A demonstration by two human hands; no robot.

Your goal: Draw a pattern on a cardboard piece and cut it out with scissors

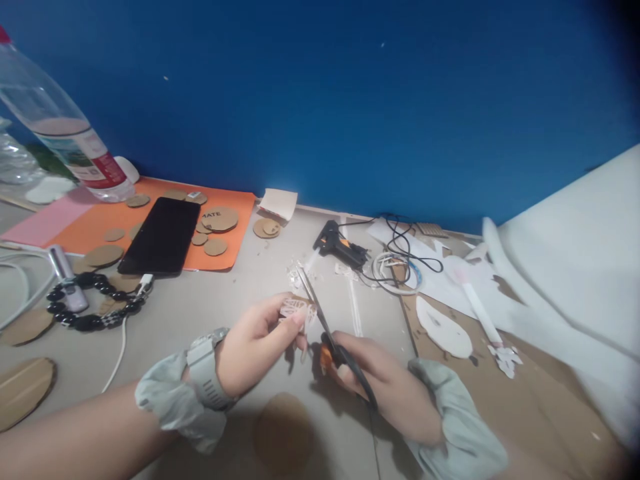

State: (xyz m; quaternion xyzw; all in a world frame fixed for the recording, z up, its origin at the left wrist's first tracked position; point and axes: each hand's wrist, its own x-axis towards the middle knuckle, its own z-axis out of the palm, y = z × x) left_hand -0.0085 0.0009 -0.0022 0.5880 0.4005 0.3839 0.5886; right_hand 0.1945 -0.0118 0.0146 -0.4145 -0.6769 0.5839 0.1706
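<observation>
Between the thumb and fingers of my left hand is a small white paper cutout with a fine cut pattern; part of it is hidden by the thumb. My right hand grips a pair of scissors by dark handles with an orange part. The blades point up and away, just right of the cutout, and whether they touch it I cannot tell. Beyond the blade tips, a black glue gun lies on the table near clear scraps. Below my hands is a round cardboard disc.
A black phone and cardboard discs rest on an orange sheet. A plastic bottle stands at left, near a beaded bracelet. Tangled cables, white paper pieces and cardboard lie right. A blue wall closes the back.
</observation>
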